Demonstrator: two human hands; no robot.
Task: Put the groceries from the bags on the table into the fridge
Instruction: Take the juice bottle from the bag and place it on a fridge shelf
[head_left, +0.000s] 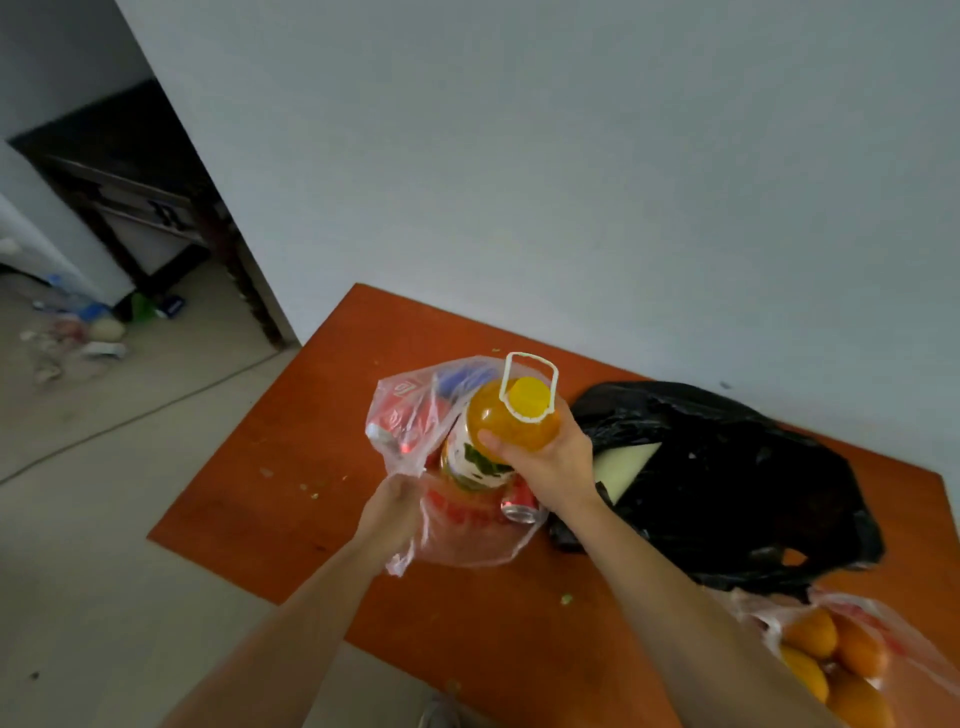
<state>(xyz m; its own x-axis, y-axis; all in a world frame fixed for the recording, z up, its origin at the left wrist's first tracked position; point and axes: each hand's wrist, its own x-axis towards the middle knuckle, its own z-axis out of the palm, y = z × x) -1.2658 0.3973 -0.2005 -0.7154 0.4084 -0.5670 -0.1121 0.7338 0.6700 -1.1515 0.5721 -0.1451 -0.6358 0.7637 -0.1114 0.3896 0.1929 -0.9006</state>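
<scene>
A large orange juice bottle (506, 421) with a yellow cap and a white carry handle stands partly out of a clear plastic bag (457, 540) on the orange table (291, 467). My right hand (545, 462) grips the bottle around its shoulder. My left hand (395, 499) pinches the bag's near-left rim. Inside the bag lie a red can (519, 504) and other red and blue packages. A black plastic bag (727, 483) with a pale flat item showing lies to the right. The fridge is not in view.
A clear bag of oranges (836, 660) sits at the table's near right corner. A white wall runs behind the table. At left, bare floor leads to a dark doorway (130, 197), with litter (72, 332) scattered on the floor.
</scene>
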